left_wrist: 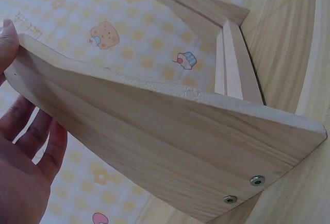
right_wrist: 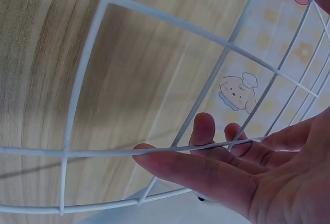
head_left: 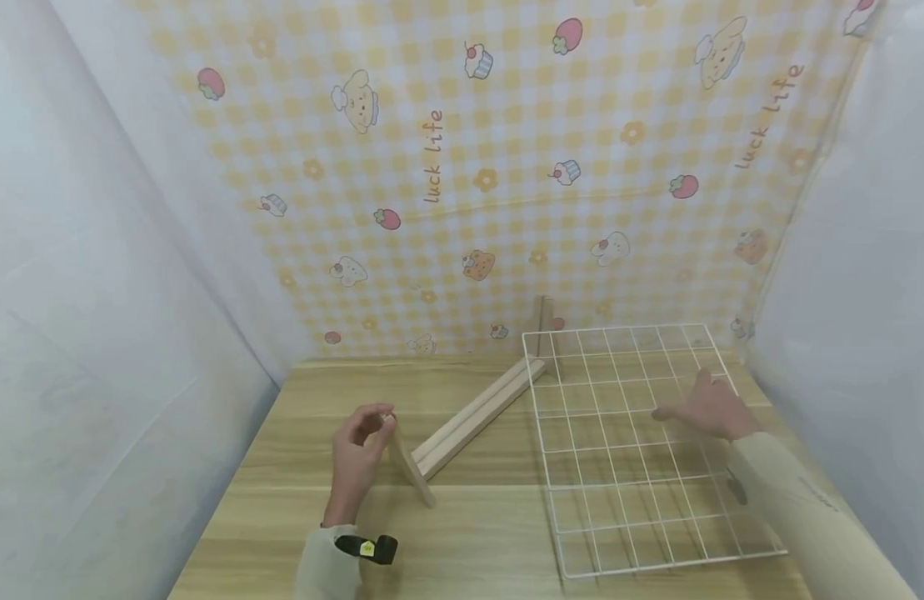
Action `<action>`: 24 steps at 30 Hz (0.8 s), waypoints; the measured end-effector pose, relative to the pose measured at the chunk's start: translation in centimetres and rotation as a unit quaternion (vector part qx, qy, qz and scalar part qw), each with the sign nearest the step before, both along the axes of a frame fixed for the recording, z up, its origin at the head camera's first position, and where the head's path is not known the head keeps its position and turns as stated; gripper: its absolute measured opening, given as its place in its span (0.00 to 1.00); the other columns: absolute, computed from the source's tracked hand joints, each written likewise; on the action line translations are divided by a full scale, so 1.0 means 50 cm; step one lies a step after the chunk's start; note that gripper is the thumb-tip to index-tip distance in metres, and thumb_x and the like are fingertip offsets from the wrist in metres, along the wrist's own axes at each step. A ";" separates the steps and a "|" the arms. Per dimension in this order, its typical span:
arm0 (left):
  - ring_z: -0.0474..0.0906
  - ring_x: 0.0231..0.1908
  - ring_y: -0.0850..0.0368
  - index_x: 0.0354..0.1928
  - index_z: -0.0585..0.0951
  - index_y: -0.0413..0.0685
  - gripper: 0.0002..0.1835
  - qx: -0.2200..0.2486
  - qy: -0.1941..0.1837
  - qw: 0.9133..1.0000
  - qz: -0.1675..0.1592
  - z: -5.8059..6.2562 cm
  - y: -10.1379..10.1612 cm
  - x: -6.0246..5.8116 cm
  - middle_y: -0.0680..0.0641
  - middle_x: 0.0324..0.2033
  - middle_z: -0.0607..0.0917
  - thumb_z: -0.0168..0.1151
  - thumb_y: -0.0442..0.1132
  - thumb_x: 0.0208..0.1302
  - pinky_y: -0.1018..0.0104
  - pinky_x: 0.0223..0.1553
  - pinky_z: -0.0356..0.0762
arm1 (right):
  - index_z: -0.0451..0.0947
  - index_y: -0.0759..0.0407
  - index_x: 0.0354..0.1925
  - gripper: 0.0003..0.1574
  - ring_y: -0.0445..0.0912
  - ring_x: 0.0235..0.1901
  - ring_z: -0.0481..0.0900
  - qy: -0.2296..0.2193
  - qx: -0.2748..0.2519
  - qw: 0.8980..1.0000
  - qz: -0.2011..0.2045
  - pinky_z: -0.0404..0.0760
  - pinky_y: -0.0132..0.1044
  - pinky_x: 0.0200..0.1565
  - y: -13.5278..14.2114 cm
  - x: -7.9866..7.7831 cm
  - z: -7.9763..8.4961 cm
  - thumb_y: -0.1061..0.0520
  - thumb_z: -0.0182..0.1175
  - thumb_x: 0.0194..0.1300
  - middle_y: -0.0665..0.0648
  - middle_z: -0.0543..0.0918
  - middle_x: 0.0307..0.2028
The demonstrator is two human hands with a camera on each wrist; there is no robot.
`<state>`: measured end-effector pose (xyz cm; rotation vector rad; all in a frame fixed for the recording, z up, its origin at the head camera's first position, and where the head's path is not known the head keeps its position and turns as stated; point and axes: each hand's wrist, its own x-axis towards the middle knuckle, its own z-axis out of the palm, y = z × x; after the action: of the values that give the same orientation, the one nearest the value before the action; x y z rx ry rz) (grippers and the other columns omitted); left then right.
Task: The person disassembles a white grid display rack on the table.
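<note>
A wooden stand (head_left: 476,417) rests on the table, made of two side panels joined by slats. At its near left end, my left hand (head_left: 357,454) pinches the upper tip of a side panel (left_wrist: 170,121) between thumb and fingers. Two bolt heads show low on that panel in the left wrist view. On the right, my right hand (head_left: 709,408) grips a white wire grid (head_left: 619,450), with the thumb along one wire and fingers reaching round behind the wires. The grid is tilted, and its far left corner overlaps the stand's far panel (head_left: 546,329).
The wood-grain table (head_left: 491,533) lies beneath everything. A yellow checked cloth (head_left: 521,225) with cartoon prints hangs behind it. White sheets flank both sides, the left sheet (head_left: 132,333) and the right sheet (head_left: 859,292).
</note>
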<state>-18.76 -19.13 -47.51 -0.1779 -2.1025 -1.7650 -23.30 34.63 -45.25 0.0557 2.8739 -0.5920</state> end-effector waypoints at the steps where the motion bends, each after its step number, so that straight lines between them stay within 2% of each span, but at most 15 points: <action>1: 0.78 0.36 0.66 0.47 0.83 0.36 0.09 -0.002 -0.001 1.000 0.001 0.000 0.002 0.004 0.60 0.31 0.81 0.65 0.31 0.66 0.74 0.46 0.76 | 0.37 0.93 0.66 0.87 0.85 0.57 0.65 0.000 0.002 1.000 0.000 0.74 0.70 0.54 0.000 -0.001 -0.003 0.22 0.64 0.53 0.96 0.57 0.59; 11: 0.76 0.34 0.67 0.45 0.81 0.34 0.09 -0.003 0.020 1.000 0.001 0.003 0.022 0.034 0.60 0.30 0.79 0.64 0.25 0.64 0.72 0.45 0.75 | 0.40 0.93 0.65 0.86 0.84 0.54 0.69 -0.026 0.015 1.000 -0.004 0.78 0.67 0.48 -0.005 -0.015 -0.002 0.19 0.61 0.52 0.95 0.63 0.56; 18: 0.76 0.36 0.67 0.45 0.80 0.37 0.09 -0.013 0.004 1.000 -0.005 -0.002 0.039 0.051 0.62 0.31 0.78 0.64 0.25 0.63 0.73 0.45 0.73 | 0.43 0.93 0.65 0.86 0.84 0.53 0.69 -0.034 0.012 0.999 -0.012 0.79 0.66 0.47 -0.019 -0.017 -0.005 0.18 0.61 0.51 0.95 0.63 0.56; 24: 0.76 0.35 0.67 0.45 0.79 0.34 0.10 -0.023 0.008 1.000 -0.011 -0.005 0.060 0.067 0.61 0.31 0.79 0.65 0.24 0.62 0.72 0.47 0.72 | 0.45 0.93 0.64 0.83 0.81 0.49 0.74 -0.049 0.008 0.999 -0.012 0.80 0.64 0.46 -0.037 -0.024 0.000 0.20 0.62 0.53 0.93 0.67 0.53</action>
<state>-15.43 -16.12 -47.78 -0.2268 -2.1385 -1.7231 -24.53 32.80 -45.23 0.1182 2.7865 -0.5551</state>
